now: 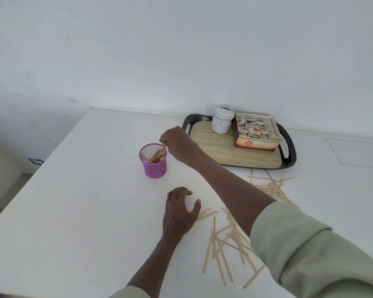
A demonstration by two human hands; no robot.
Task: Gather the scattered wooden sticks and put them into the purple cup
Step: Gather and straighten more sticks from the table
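The purple mesh cup [153, 166] stands on the white table and holds a bundle of wooden sticks [158, 155] leaning to its right side. My right hand [177, 143] hovers over the cup's right rim, fingers curled down, pinching the upper ends of those sticks. My left hand [179, 209] rests on the table nearer to me, fingers arched and spread, holding nothing; a few sticks [207, 214] lie just beside its thumb. Several loose sticks [226, 244] are scattered under and right of my right forearm, and another pile [274, 188] lies further back.
A black-rimmed tray [289, 155] with a wood-pattern base sits at the back right. It carries a white jar [222, 123] and an open box of tea bags [256, 134]. The table's left edge [41, 160] drops off to the floor.
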